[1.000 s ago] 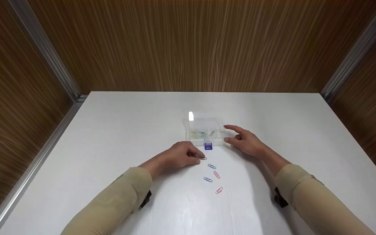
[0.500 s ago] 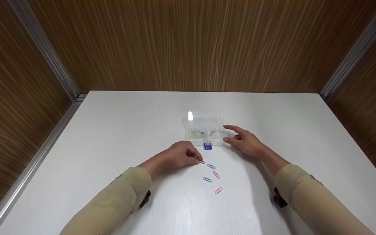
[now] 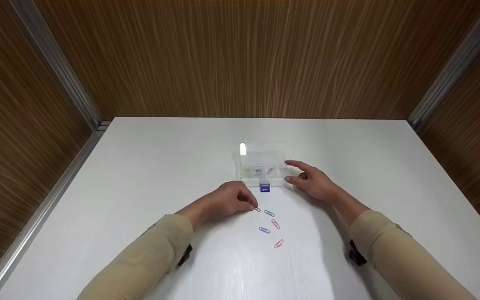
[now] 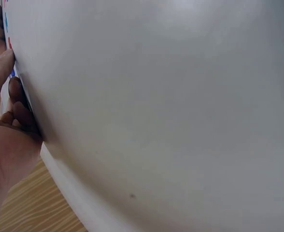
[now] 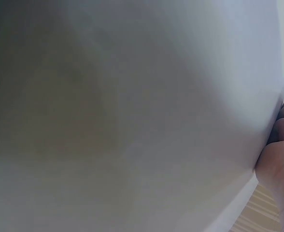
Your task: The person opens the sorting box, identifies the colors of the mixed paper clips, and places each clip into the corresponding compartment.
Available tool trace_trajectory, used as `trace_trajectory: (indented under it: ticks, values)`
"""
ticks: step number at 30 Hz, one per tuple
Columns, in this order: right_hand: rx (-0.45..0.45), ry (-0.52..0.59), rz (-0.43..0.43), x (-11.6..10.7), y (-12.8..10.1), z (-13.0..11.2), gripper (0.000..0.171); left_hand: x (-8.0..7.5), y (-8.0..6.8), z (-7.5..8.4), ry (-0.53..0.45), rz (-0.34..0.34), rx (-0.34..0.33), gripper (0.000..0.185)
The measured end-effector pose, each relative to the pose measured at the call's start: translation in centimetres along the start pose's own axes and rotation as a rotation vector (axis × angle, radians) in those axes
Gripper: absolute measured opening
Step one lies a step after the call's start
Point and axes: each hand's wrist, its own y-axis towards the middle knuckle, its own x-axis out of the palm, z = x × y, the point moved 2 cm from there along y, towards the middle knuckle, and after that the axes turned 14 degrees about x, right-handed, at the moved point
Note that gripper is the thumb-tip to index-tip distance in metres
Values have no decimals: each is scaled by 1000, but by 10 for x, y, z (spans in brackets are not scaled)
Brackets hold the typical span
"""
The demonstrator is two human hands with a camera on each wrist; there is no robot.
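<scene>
My left hand [image 3: 232,198] pinches a small brownish paper clip [image 3: 257,209] between thumb and forefinger, low over the white table. In the left wrist view, that hand [image 4: 2,96] shows at the left edge. A clear plastic compartment box [image 3: 250,182] has its lid [image 3: 263,156] tipped back and a purple latch [image 3: 265,187] at the front. Inside are a yellowish item [image 3: 246,170], a green clip [image 3: 257,170] and a dark clip [image 3: 270,171]. My right hand [image 3: 313,181] touches the box's right side, thumb and forefinger spread apart. The right wrist view shows only part of it.
Two blue paper clips [image 3: 269,213] and two pink ones [image 3: 278,243] lie loose on the white table [image 3: 173,166], right of and nearer than my left hand. Wood-patterned panels [image 3: 240,58] enclose the back and sides.
My left fingertips and the brownish clip have shifted slightly nearer to me, away from the box. The right hand stays at the box, and the loose clips keep their places.
</scene>
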Motion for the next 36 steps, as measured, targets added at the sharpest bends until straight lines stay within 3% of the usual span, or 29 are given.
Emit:
trace_trajectory:
  ticks: [12,18,28,36]
  values:
    - [10,-23,12,3,1,0,69,-1,2,-3,53,-24,-25,14]
    - [27,-19,10,2,0,0,70,-1,3,-2,63,-25,3,10]
    - [-25,-12,11,0,-1,0,69,0,0,-1,0,5,-24,5]
    - [-20,1,5,1,0,1,71,1,0,-1,22,6,-20,6]
